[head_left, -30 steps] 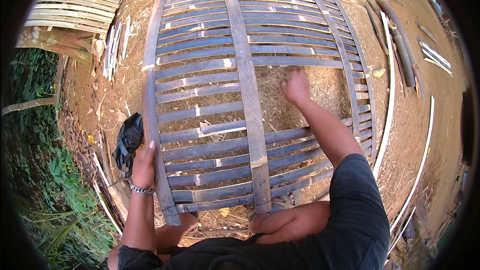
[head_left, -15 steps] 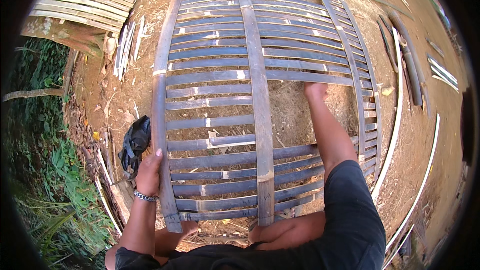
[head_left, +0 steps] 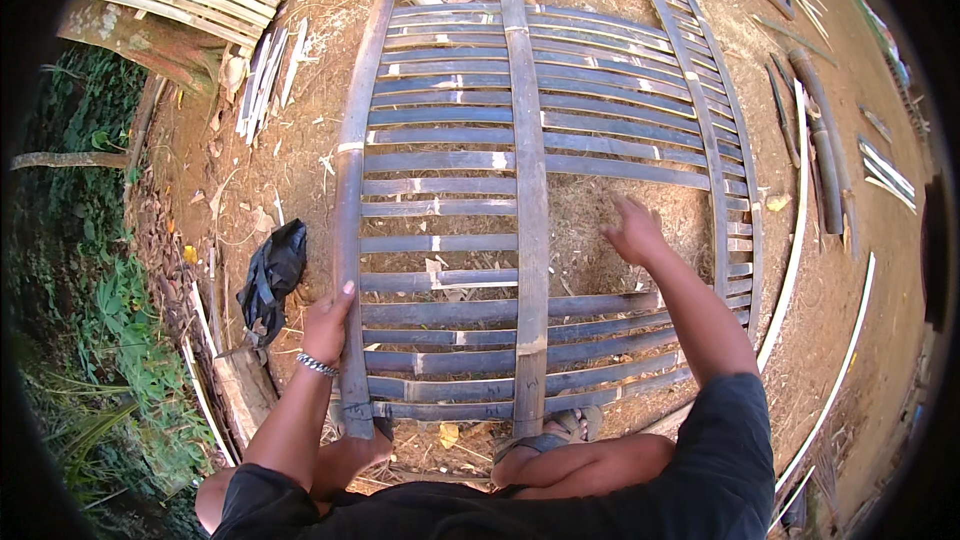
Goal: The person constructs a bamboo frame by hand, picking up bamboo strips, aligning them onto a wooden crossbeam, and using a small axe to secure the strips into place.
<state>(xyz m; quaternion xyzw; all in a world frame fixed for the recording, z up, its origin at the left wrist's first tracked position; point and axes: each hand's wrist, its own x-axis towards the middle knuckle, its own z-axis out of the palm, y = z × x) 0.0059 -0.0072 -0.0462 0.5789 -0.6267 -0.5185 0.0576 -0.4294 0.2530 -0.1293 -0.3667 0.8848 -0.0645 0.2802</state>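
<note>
Left hand (head_left: 325,325) grasps the left rail (head_left: 350,240) of the bamboo panel (head_left: 530,190) — black bag (head_left: 272,275) just beside its fingers. Right hand (head_left: 632,232) hovers released, fingers spread, above the slat gap.

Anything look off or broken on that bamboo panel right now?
Yes. The bamboo panel has a gap on its right side, where slats stop short and bare straw and dirt show through. The right hand reaches over that hole; the left hand rests on the left rail. A black bag lies beside it.

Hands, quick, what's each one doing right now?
Left hand: gripping the left rail of the bamboo panel.
Right hand: open, holding nothing, reaching over the gap in the slats.
</note>
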